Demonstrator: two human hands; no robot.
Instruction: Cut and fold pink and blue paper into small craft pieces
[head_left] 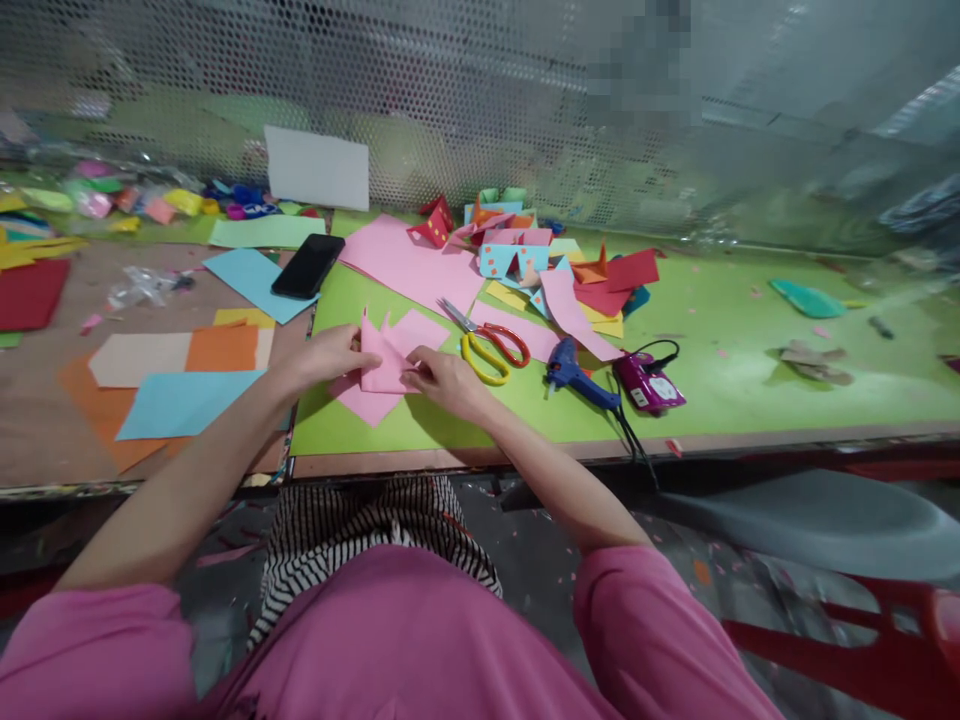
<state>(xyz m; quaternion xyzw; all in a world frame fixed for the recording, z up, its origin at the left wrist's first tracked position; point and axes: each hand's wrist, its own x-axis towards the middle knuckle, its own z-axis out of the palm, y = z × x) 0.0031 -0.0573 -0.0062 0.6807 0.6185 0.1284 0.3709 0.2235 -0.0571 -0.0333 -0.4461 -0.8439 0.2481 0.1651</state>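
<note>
A folded piece of pink paper [384, 366] stands raised between my two hands, above more pink paper lying flat on the green table covering. My left hand [335, 354] grips its left side, thumb in front and fingers behind. At its lower right edge, my right hand [444, 382] pinches the same paper between thumb and fingers. Scissors [480, 340] with one red and one yellow handle lie just beyond my right hand, blades pointing away to the left. A blue glue gun [576, 374] rests farther right, its cord running over the table's front edge.
A purple power socket block [648, 384] sits right of the glue gun. Folded colored paper pieces [517, 255] are heaped at the back. A black phone [308, 266] lies at the back left, near blue and orange sheets. A perforated metal panel [450, 100] rises behind the table.
</note>
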